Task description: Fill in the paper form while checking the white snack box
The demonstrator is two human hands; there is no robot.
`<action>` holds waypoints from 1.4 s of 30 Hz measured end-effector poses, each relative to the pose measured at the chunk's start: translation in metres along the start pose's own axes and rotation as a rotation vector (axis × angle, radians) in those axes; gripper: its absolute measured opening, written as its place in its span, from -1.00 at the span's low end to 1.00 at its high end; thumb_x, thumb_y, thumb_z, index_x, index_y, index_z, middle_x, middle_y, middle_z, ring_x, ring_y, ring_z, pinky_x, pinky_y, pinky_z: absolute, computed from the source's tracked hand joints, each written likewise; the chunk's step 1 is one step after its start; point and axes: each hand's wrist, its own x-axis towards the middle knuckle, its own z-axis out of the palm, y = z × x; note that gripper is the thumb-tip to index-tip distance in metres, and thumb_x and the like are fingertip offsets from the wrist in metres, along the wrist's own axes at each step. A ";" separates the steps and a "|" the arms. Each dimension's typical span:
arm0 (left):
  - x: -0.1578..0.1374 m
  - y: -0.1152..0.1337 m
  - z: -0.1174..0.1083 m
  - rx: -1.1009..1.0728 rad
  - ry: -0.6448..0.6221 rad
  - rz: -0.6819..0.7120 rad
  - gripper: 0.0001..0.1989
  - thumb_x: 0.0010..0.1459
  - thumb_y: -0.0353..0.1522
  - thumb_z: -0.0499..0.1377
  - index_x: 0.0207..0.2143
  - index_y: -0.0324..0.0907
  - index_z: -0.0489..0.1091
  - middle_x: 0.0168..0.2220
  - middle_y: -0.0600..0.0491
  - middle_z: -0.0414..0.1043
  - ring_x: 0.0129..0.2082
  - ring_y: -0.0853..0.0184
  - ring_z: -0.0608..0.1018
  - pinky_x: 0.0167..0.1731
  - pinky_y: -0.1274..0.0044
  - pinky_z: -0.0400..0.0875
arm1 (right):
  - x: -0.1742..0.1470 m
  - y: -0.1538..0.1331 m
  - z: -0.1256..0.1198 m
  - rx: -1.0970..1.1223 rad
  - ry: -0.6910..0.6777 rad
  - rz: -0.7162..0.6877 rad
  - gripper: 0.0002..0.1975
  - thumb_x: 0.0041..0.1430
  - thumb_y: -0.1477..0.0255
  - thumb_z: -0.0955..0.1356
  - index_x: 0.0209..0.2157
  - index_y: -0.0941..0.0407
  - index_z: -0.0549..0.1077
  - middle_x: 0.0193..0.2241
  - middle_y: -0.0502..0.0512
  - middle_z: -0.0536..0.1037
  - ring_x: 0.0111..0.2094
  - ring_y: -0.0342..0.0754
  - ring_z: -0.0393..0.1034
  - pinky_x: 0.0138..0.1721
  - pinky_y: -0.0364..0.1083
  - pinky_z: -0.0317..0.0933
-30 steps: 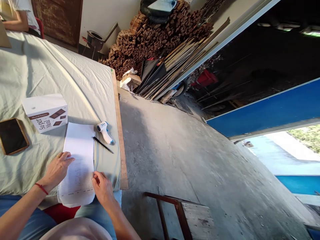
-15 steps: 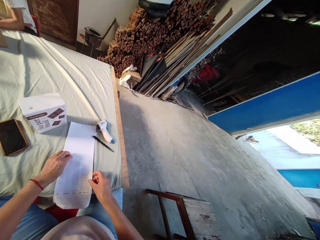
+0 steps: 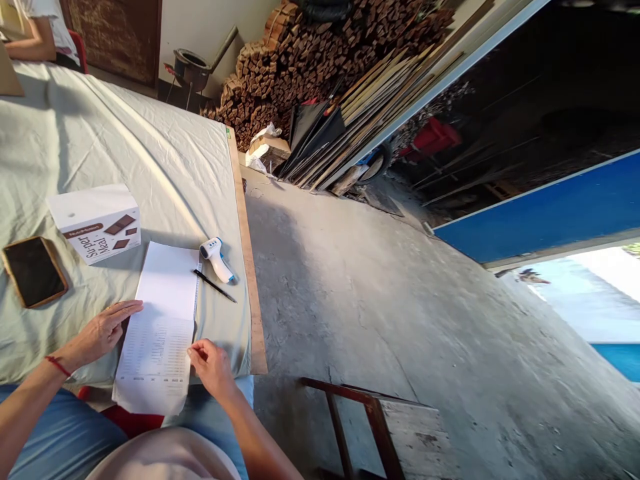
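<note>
An open notebook (image 3: 167, 283) with a printed list on its lower page lies on the cloth, its near end hanging over the table edge toward my lap. My left hand (image 3: 103, 333) is open, fingers stretched out and their tips at the notebook's left edge. At the right edge, my right hand (image 3: 213, 365) is closed, thumb and fingers pinching the notebook's edge. Right of the upper page lies a black pen (image 3: 215, 285). Beside the pen is a white and blue infrared thermometer (image 3: 218, 261).
A white printed box (image 3: 95, 207) and a phone (image 3: 36, 272) lie to the left. The cloth-covered table (image 3: 145, 167) ends at a wooden edge on the right. A wooden chair (image 3: 370, 427) stands on the concrete floor. Stacked firewood (image 3: 280, 80) fills the back. Another person's arm (image 3: 37, 47) shows far left.
My left hand's fingers have straightened and drawn back to the notebook's left edge. My right hand keeps its pinch at the right edge. The whole view has shifted slightly.
</note>
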 end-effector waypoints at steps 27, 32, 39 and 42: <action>0.016 -0.009 -0.014 0.046 -0.058 0.133 -0.46 0.06 -0.56 0.03 0.08 -0.21 0.49 0.03 -0.13 0.44 0.06 0.20 0.50 0.11 0.38 0.44 | 0.002 -0.015 -0.013 0.715 -0.061 0.202 -0.54 -0.07 -0.02 0.43 -0.55 0.09 0.31 -0.62 -0.05 0.26 -0.58 -0.17 0.12 -0.52 -0.14 0.05; 0.010 -0.007 -0.009 0.082 -0.037 0.135 -0.51 0.16 -0.55 0.02 0.11 -0.22 0.46 0.05 -0.13 0.39 0.07 0.23 0.48 0.12 0.39 0.45 | -0.009 -0.010 -0.012 0.313 -0.029 -0.083 -0.73 0.01 0.19 0.43 -0.43 0.12 0.45 -0.31 0.09 0.41 -0.33 -0.07 0.33 -0.30 -0.09 0.27; 0.009 -0.009 -0.002 0.108 0.049 0.167 -0.58 0.23 -0.56 -0.03 -0.02 -0.18 0.53 0.00 -0.11 0.41 0.03 0.25 0.49 0.09 0.39 0.47 | -0.023 -0.020 0.004 0.623 -0.024 0.144 -0.55 -0.03 0.17 0.50 -0.12 0.07 0.46 -0.24 0.13 0.61 -0.22 0.07 0.50 -0.15 0.02 0.36; 0.007 -0.009 -0.004 0.097 0.032 0.172 -0.57 0.20 -0.56 0.01 0.02 -0.19 0.51 0.02 -0.12 0.40 0.05 0.24 0.49 0.12 0.37 0.45 | -0.021 -0.026 0.008 0.904 0.070 0.305 -0.45 -0.19 0.13 0.56 -0.16 0.08 0.50 -0.25 0.13 0.64 -0.15 0.13 0.54 -0.08 0.04 0.38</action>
